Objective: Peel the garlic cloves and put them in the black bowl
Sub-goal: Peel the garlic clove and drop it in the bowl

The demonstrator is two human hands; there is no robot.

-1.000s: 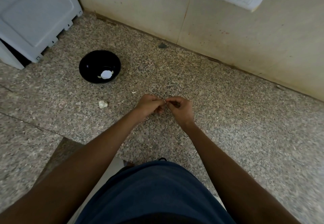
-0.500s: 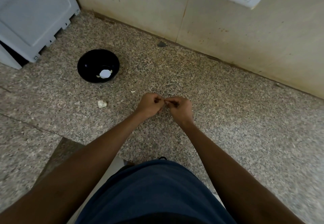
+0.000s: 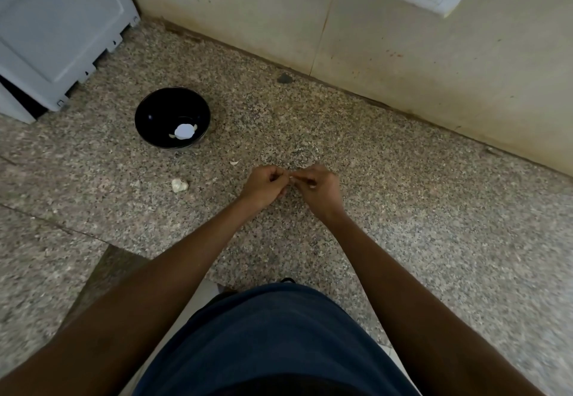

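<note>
Pinching a small garlic clove (image 3: 291, 176) between left hand (image 3: 265, 186) and right hand (image 3: 316, 186), fingers curled, over the granite countertop (image 3: 403, 209); black bowl (image 3: 155, 113) sitting toward its left edge. Clove's axis too hidden to tell.

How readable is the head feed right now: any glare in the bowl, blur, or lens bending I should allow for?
Head view: dim, even light, soft shadows; a bright white glare spot in the black bowl masks part of its contents; wide-angle bending curves the wall edge; the clove between left hand and right hand is too small to resolve.
</note>
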